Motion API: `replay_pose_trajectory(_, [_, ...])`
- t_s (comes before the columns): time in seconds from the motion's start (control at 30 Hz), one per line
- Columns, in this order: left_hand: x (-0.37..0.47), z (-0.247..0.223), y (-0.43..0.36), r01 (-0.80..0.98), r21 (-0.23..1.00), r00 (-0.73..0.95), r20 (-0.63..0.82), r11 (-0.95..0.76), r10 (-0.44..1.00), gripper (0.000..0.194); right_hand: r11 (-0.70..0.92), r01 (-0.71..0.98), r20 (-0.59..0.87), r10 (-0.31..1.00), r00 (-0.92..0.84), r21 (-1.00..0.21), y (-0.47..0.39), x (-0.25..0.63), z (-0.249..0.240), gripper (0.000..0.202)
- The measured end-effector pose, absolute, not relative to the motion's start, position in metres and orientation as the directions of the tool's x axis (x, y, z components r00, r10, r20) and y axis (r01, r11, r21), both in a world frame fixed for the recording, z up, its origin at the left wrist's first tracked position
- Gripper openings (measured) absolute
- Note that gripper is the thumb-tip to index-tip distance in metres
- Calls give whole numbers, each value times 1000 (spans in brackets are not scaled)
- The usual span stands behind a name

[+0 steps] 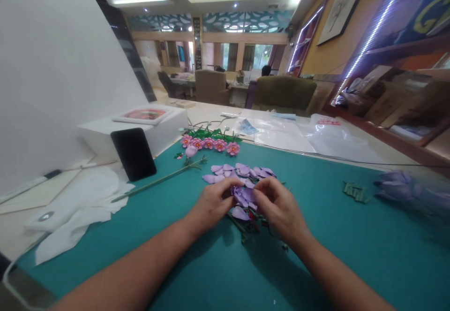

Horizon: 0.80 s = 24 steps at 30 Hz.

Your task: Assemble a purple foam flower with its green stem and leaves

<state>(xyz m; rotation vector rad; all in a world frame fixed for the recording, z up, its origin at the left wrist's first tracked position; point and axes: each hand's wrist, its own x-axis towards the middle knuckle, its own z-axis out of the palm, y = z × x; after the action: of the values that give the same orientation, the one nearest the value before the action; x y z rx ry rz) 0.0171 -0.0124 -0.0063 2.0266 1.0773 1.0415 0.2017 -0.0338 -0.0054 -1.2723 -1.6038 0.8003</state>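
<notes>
Between my hands is a partly built purple flower [242, 198] made of small plastic pieces. My left hand [211, 205] grips its left side with thumb and forefinger. From the right, my right hand [279, 205] pinches a purple petal [250, 193] at the flower; the fingers partly hide it. Just beyond, loose purple petals [242, 169] lie in a pile on the green mat [197, 273]. A separate petal [241, 214] and dark green and red pieces [253, 225] show below the hands.
A long green stem with a pale purple bud [191, 151] lies left of the petals, pink flowers [209, 144] behind. At left are a black phone [133, 154], white box [168, 125] and crumpled tissue [84, 208]. Green pieces [355, 192] and a purple bag [404, 189] are at right.
</notes>
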Motion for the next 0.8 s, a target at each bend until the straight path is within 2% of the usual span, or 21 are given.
replay_pose_trajectory(0.07, [15,-6,-10,391,790,346,349,-472,871,29,262,385,257,964,-65,-885,-33,205,-2,23])
replay_pose_trajectory(0.17, [11,-5,-5,382,826,306,311,-415,900,30,281,519,325,946,-6,-807,-27,213,-2,26])
replay_pose_trajectory(0.27, [7,-3,-1,301,895,278,247,-328,928,32,271,652,377,926,25,-709,-18,222,-9,24])
replay_pose_trajectory(0.4, [5,0,1,170,957,266,185,-235,946,35,276,747,436,900,20,-605,-7,233,-23,25])
replay_pose_trajectory(0.57, [5,1,2,63,983,254,153,-174,955,39,364,851,495,856,-146,-379,2,240,-40,32])
replay_pose_trajectory(0.67, [7,0,3,36,987,256,145,-159,956,40,425,877,477,832,-282,-223,5,238,-49,34])
replay_pose_trajectory(0.8, [9,-5,3,29,989,289,131,-145,948,42,431,899,428,830,-358,-84,8,233,-53,29])
